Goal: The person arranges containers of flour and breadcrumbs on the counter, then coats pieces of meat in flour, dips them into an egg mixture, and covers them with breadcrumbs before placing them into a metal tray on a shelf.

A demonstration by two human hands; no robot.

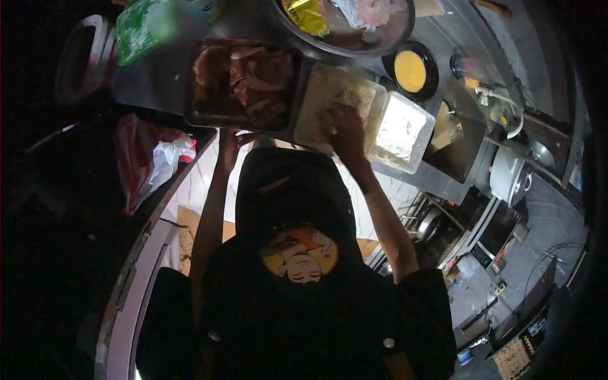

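My right hand (345, 126) is over a rectangular tub of pale crumb-like stuff (320, 92), its fingertips at the crumbs; the fingers are dark and their grip is unclear. My left hand (233, 140) is at the counter's front edge, just below a dark tray of raw meat pieces (263, 73), with fingers spread and nothing in them. Right of the crumb tub stands a tub of white powder (400, 132). A black bowl of yellow liquid (410, 71) sits behind the powder.
A large round basin (354, 47) with packets is at the back. A green bag (136, 31) lies back left, a red-and-white plastic bag (149, 158) at the left. To the right are a sink (468, 130) and a white pot (508, 174).
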